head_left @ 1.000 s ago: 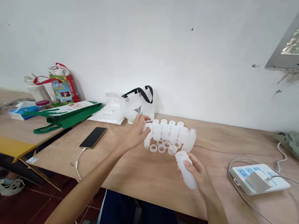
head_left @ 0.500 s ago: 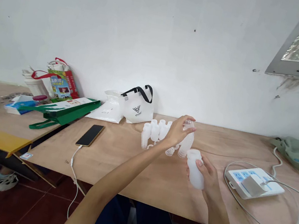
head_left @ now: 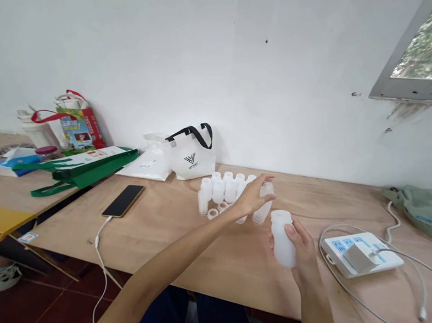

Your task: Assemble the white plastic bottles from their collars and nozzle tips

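Note:
My right hand (head_left: 300, 250) is wrapped round a translucent white plastic bottle (head_left: 284, 243), held slightly tilted above the table with its open mouth up. My left hand (head_left: 251, 197) reaches across to a stack of clear plastic caps (head_left: 261, 211); its thumb and fingers close round the top clear cap (head_left: 267, 189). Behind and left of that hand stand several more white bottles (head_left: 218, 188) in a group. Another clear stack (head_left: 202, 202) leans at their left end, and small white rings (head_left: 213, 214) lie in front. My left hand and forearm hide part of the group.
A phone (head_left: 122, 201) on a cable lies to the left. Behind are a white tote bag (head_left: 195, 158) and a white plastic bag (head_left: 149, 158). At right sit a power strip (head_left: 362, 254), looping cables and a green cloth bag (head_left: 426, 212). A green bag (head_left: 88, 172) bridges the left table.
The camera view has turned slightly to the right. My left hand stays at the clear stack, its fingers slightly lower round the top. My right hand still holds the bottle, now more upright.

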### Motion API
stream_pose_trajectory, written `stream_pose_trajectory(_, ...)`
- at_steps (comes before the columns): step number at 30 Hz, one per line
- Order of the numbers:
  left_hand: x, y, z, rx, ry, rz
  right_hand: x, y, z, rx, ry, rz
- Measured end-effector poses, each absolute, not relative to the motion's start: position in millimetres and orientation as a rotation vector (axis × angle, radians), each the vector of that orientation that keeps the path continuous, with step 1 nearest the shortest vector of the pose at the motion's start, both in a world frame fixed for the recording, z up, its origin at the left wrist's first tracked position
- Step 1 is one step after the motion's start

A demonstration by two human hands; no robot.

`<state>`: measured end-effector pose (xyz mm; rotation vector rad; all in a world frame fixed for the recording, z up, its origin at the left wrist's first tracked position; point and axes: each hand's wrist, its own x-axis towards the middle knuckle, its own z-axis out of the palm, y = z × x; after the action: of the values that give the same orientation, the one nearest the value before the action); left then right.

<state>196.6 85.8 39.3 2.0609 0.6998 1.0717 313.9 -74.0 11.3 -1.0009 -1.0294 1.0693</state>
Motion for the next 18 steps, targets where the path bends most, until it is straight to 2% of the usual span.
stream_pose_trajectory(7, 177, 61, 47, 1.727, 0.733, 1.323, 313, -69, 8, -1.025, -1.027, 1.092)
stream_pose_trajectory(9, 160, 48, 54, 1.764, 0.585, 1.154, 312, -67, 8, -1.043, -1.017, 1.124)
stream_pose_trajectory(12, 130, 30, 62, 1.918, 0.313, 0.601, 309, -63, 4, -1.105, -1.015, 1.197)
stream_pose_trajectory(14, 114, 21, 62, 1.954, 0.331, 0.548, 303, -62, 1, -1.153, -1.016, 1.225)
stream_pose_trajectory(18, 101, 11, 51, 1.949, 0.695, 0.76, 289, -62, -5, -1.194, -1.251, 1.064)
